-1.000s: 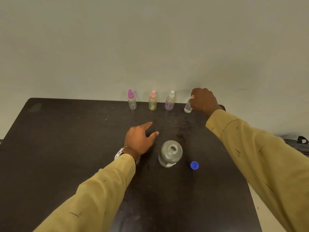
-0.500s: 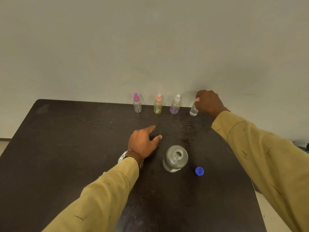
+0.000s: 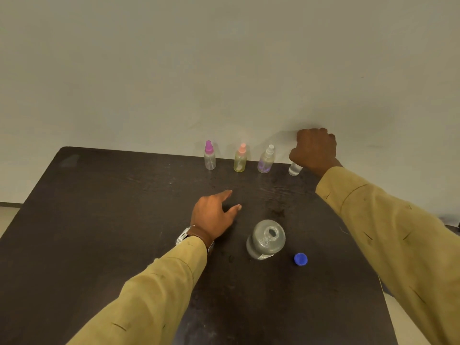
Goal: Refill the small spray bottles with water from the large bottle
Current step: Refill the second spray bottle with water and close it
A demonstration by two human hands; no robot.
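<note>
Small spray bottles stand in a row at the table's far edge: one with a magenta top (image 3: 209,155), one with a pink top (image 3: 240,158), one with a white top (image 3: 266,159). My right hand (image 3: 315,150) grips a fourth, clear small bottle (image 3: 294,168); its top is hidden under my fingers. The large clear bottle (image 3: 266,239) stands uncapped near the table's middle, its blue cap (image 3: 300,259) lying to its right. My left hand (image 3: 214,215) rests on the table to the left of the large bottle, fingers spread and holding nothing.
The dark table (image 3: 99,220) stands against a plain pale wall (image 3: 224,70). The row of small bottles is close to the far edge. A dark object (image 3: 451,226) shows at the right frame edge beyond the table.
My right hand has closed further over the clear small bottle, covering its top. The view has tilted slightly. My left hand and the large bottle have stayed in place.
</note>
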